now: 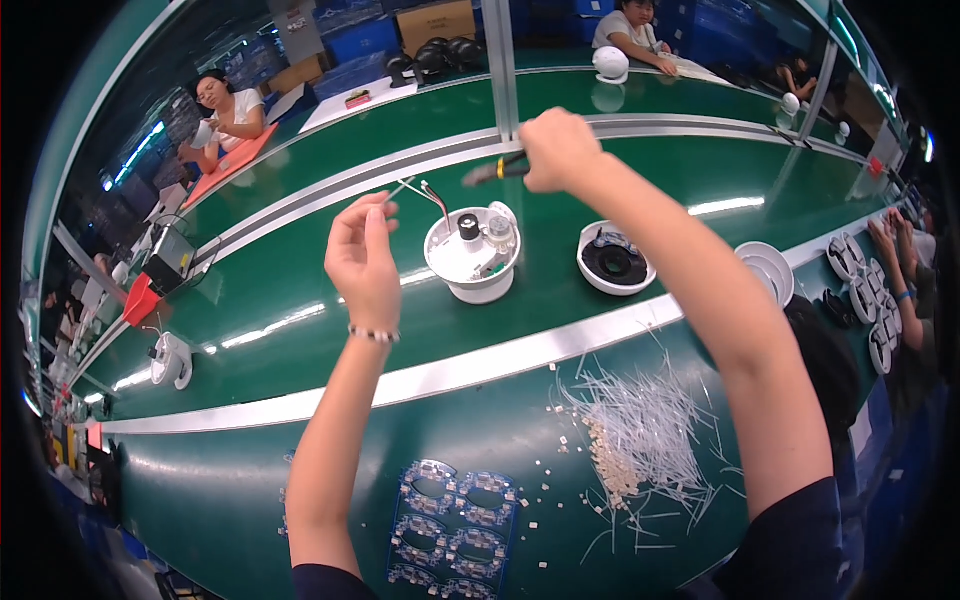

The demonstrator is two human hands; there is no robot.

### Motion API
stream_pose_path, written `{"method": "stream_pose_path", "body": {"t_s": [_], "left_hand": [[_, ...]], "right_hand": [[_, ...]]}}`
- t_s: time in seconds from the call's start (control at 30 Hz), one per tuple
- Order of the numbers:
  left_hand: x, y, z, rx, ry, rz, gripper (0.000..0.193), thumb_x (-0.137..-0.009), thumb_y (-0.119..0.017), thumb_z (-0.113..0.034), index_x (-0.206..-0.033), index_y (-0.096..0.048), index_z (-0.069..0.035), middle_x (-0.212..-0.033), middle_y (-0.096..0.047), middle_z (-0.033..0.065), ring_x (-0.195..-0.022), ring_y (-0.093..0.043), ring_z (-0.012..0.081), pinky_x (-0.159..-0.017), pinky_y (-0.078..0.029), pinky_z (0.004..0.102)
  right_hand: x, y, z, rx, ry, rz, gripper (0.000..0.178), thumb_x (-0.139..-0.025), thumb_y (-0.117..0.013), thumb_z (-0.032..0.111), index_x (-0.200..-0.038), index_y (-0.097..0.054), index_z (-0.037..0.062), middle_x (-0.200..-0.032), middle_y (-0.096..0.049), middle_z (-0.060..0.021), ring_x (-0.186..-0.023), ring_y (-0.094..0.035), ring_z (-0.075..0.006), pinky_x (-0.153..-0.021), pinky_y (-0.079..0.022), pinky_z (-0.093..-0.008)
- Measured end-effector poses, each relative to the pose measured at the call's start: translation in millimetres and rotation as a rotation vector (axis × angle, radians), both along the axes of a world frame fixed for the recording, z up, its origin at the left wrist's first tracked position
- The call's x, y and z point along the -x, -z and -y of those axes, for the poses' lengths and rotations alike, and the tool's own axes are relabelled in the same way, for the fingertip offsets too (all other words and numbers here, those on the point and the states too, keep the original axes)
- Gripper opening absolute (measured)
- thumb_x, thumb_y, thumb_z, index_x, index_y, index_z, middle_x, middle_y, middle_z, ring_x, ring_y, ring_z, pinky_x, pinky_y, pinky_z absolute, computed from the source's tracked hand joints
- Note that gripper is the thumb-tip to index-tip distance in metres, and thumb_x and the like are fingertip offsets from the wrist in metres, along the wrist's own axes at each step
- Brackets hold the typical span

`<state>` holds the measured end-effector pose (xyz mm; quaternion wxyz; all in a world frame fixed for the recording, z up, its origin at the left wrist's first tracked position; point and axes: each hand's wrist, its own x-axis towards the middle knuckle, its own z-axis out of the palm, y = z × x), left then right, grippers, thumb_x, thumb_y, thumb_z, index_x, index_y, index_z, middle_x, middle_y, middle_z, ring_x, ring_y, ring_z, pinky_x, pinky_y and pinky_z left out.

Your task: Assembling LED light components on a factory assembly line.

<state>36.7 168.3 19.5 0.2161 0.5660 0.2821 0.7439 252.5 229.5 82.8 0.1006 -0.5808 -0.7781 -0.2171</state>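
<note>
My left hand [365, 250] is closed in a pinch on a thin pale cable tie [403, 186], beside the loose end of a wire bundle [436, 200]. These wires rise from a white round device housing [470, 255] that holds a black cylinder and a clear round part. My right hand [560, 150] grips cutting pliers [497, 171] with black and yellow handles. Their jaws point left toward the wires and stand apart from the tie. Right of the housing lies a white bowl-shaped cover [617, 262] with a black inside and a small blue board.
On the near green table lie a pile of pale cable ties [650, 420], small beige connectors [610, 465] and blue circuit boards [455, 520]. Another white unit [170, 358] stands left on the green conveyor. A metal post [500, 70] rises behind. Other people sit across and at right.
</note>
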Motion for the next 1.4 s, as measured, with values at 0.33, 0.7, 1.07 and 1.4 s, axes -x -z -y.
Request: {"method": "stream_pose_path", "body": {"t_s": [0.33,0.7,1.07,1.4], "left_hand": [[-77.4,54.2,143.2,-0.280,0.597,-1.169,0.040,-0.067,-0.056,-0.002,-0.107,-0.054,-0.007,-0.089,-0.061,0.0100,-0.069,-0.059,0.0266,-0.061,-0.048,0.0342],[74.2,61.0,201.6,0.340,-0.051,-0.762,0.004,-0.078,-0.058,-0.001,-0.083,-0.058,0.001,-0.073,-0.063,0.0084,-0.062,-0.062,0.0151,-0.057,-0.048,0.0236],[92.8,85.8,237.5,0.215,-0.292,-0.573,0.006,-0.076,-0.055,0.005,-0.081,-0.057,0.001,-0.065,-0.062,0.0077,-0.052,-0.059,0.0127,-0.051,-0.046,0.0219],[111.8,52.4,232.5,0.502,0.069,-0.828,0.006,-0.071,-0.063,-0.003,-0.074,-0.058,-0.003,-0.091,-0.061,0.0069,-0.068,-0.057,0.0162,-0.057,-0.046,0.0253]], "right_hand": [[-46.1,-20.5,158.0,0.550,-0.479,-1.598,0.024,-0.074,-0.065,0.023,-0.081,-0.055,0.0026,-0.070,-0.055,-0.0034,-0.055,-0.049,-0.0098,-0.050,-0.036,-0.0224],[-27.8,80.8,390.6,1.096,-0.718,-0.558,0.037,-0.058,-0.070,0.024,-0.087,-0.056,0.0063,-0.077,-0.056,-0.0067,-0.073,-0.055,-0.0253,-0.064,-0.046,-0.0337],[7.1,119.6,401.2,0.854,-0.551,-0.494,0.036,-0.055,-0.073,0.020,-0.080,-0.054,0.0031,-0.128,-0.038,-0.0190,-0.075,-0.055,-0.0267,-0.067,-0.044,-0.0366],[25.9,113.8,405.5,0.742,-0.599,-0.490,0.057,-0.047,-0.076,0.021,-0.098,-0.057,0.0048,-0.099,-0.049,-0.0107,-0.082,-0.051,-0.0266,-0.081,-0.043,-0.0388]]}}
